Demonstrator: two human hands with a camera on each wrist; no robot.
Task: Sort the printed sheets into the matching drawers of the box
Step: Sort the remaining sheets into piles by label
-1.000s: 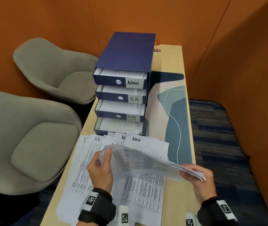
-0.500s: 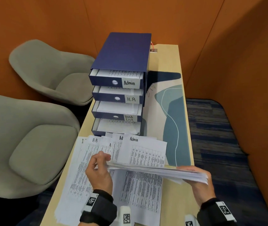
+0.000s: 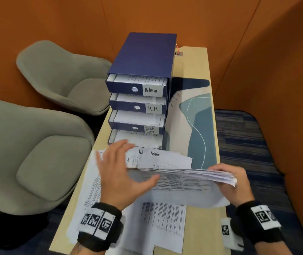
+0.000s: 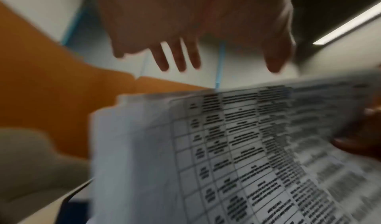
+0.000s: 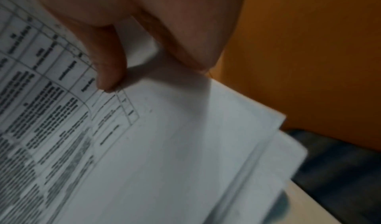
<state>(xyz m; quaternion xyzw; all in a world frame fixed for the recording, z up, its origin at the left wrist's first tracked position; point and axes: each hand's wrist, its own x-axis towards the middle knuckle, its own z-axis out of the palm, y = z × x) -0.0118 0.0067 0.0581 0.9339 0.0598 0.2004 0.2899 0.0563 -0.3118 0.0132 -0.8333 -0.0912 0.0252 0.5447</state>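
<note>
The blue drawer box (image 3: 143, 57) stands at the far end of the table, with drawers labelled Admin (image 3: 150, 90), H.R (image 3: 152, 108) and Task List (image 3: 149, 129) and a bottom drawer (image 3: 137, 138), all pulled out with paper inside. My right hand (image 3: 228, 181) grips the right end of a thick stack of printed sheets (image 3: 183, 174), held level above the table. In the right wrist view the thumb (image 5: 109, 67) presses on the stack (image 5: 175, 146). My left hand (image 3: 121, 170) hovers with its fingers (image 4: 179, 56) spread over the stack's left end (image 4: 226, 146), holding nothing. Loose sheets headed Admin (image 3: 165, 159) lie under it.
More printed sheets (image 3: 163, 219) cover the near table. A blue and teal mat (image 3: 198, 126) lies right of the box. Two grey chairs (image 3: 55, 76) (image 3: 27, 153) stand close on the left. Orange walls close in behind and to the right.
My left hand has let go of the stack's left end and opened, fingers spread, moving forward. The stack, curled up a second ago, now lies level in my right hand alone.
</note>
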